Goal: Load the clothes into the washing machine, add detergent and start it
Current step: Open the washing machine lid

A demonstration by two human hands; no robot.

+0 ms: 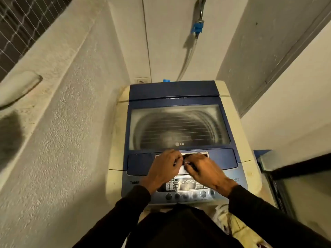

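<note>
Lid (179,126) shut, clothes (231,222) still unloaded at lower right; left hand (163,167) and right hand (204,169) hook curled fingers into its handle (195,155).

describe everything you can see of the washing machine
The blue-topped, cream-sided top-loading washing machine stands in a narrow alcove between rough plaster walls. Its tinted window lid is shut, showing the steel drum beneath. Both hands, left and right, rest at the lid's silver front handle. Nearer is a display panel with a row of round buttons.
</note>
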